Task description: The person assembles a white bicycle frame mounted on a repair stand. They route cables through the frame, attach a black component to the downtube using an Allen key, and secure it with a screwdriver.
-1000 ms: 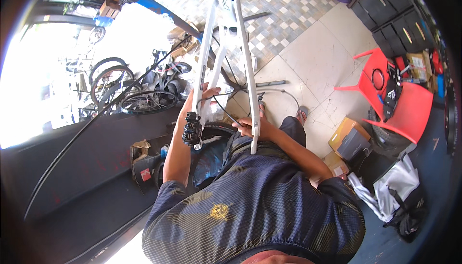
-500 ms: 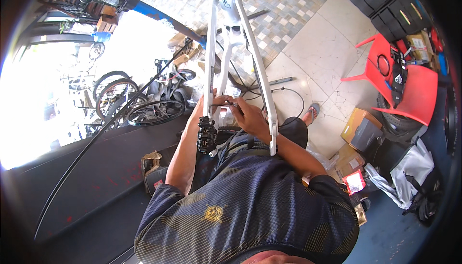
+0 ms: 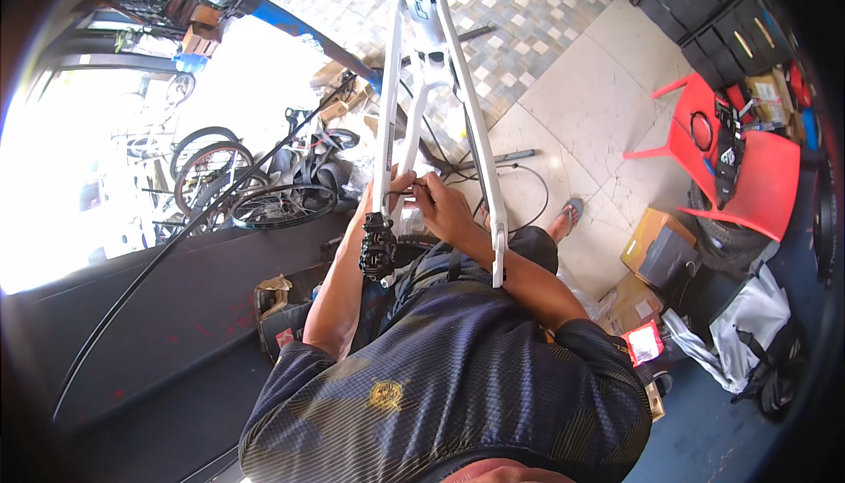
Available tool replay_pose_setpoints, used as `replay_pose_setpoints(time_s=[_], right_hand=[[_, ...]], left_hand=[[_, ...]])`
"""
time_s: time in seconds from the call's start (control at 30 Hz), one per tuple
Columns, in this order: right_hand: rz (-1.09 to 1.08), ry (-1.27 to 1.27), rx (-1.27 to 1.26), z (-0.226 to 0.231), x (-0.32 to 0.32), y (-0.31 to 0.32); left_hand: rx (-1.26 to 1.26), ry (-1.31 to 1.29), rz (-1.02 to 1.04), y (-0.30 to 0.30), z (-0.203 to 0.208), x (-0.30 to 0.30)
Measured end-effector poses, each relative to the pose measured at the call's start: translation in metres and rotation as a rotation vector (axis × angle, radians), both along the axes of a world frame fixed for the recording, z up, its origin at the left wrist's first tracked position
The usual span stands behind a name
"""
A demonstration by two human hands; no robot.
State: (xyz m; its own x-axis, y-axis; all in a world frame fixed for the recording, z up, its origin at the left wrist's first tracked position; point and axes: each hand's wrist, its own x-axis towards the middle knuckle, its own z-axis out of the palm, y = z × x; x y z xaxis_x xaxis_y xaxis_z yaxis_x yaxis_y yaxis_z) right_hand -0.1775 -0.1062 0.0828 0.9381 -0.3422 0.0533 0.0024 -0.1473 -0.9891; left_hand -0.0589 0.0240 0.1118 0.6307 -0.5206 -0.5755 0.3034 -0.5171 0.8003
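Note:
A white bicycle frame [image 3: 429, 51] hangs upside down in front of me, its two rear stays running down toward my lap. A black brake caliper [image 3: 378, 252] is fixed near the end of the left stay. My left hand [image 3: 393, 191] and my right hand [image 3: 437, 204] meet between the stays, both pinching a thin black cable [image 3: 398, 191] close to the left stay. More black cable [image 3: 528, 185] loops down to the floor on the right.
Bicycle wheels and tyres [image 3: 264, 185] are piled at the left beside a dark counter [image 3: 167, 307]. A red plastic chair [image 3: 739, 166] with parts on it stands at the right. Cardboard boxes [image 3: 660, 245] and white bags [image 3: 748, 324] lie beside it. Black drawers [image 3: 713, 7] stand behind.
Both hands have come together on the cable between the stays; a second ago the left hand held the left stay and the right hand was lower. The view has shifted slightly.

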Motion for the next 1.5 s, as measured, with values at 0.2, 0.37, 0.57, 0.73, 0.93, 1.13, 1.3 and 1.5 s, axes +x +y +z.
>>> replay_pose_setpoints(time_s=[0.2, 0.37, 0.57, 0.73, 0.93, 1.13, 1.3, 1.5], right_hand=[[-0.015, 0.078, 0.099, 0.007, 0.011, -0.003], [0.037, 0.161, 0.039, 0.017, -0.001, -0.011], [0.095, 0.191, -0.417, 0.040, -0.038, -0.013], [0.047, -0.143, -0.650, 0.048, -0.025, -0.014], [0.016, -0.125, -0.784, 0.039, 0.009, -0.008], [0.011, 0.211, -0.492, 0.022, -0.009, -0.004], [0.279, 0.313, 0.714, 0.013, -0.027, -0.017], [0.281, 0.360, 0.740, 0.017, -0.032, -0.021]], left_hand=[[-0.041, 0.056, 0.134, -0.009, 0.005, -0.008], [-0.026, 0.044, 0.154, -0.008, 0.002, -0.006], [0.076, 0.015, 0.199, -0.017, 0.016, -0.010], [0.051, -0.016, 0.156, -0.009, -0.001, -0.001], [-0.147, 0.123, 0.182, 0.003, -0.018, 0.002], [-0.405, 0.049, 0.348, -0.009, -0.023, -0.006], [-0.373, 0.191, 0.283, -0.011, 0.005, -0.008], [-0.015, -0.076, 0.104, 0.000, 0.002, -0.004]])
